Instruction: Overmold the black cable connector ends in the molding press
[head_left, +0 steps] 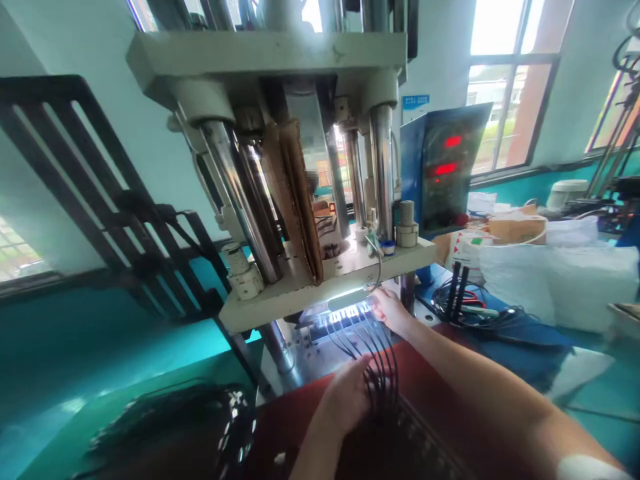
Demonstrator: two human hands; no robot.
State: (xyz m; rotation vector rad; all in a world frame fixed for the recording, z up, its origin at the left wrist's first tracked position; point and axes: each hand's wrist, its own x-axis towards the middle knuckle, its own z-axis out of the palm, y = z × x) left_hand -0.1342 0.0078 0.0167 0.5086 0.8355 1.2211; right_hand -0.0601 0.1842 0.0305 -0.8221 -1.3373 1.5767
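Observation:
Several thin black cables [377, 360] run from a row of bright metal-and-white ends [350, 311] in the lit gap of a press down toward me. My left hand [349, 393] is closed around the cables below the press. At the right end of that row, my right hand [389, 310] reaches under the press's middle plate [327, 293] with its fingers curled together. What those fingertips pinch is too small and glare-washed to make out. The mould block [325, 332] under the cable ends is partly hidden by the cables.
Steel columns [383, 173] and a low plate edge surround my right hand. A bundle of black cables [175, 420] lies on the green surface at left. A blue control box [445, 170] with red digits stands at right, beside a blue table [505, 353] holding tools and cables.

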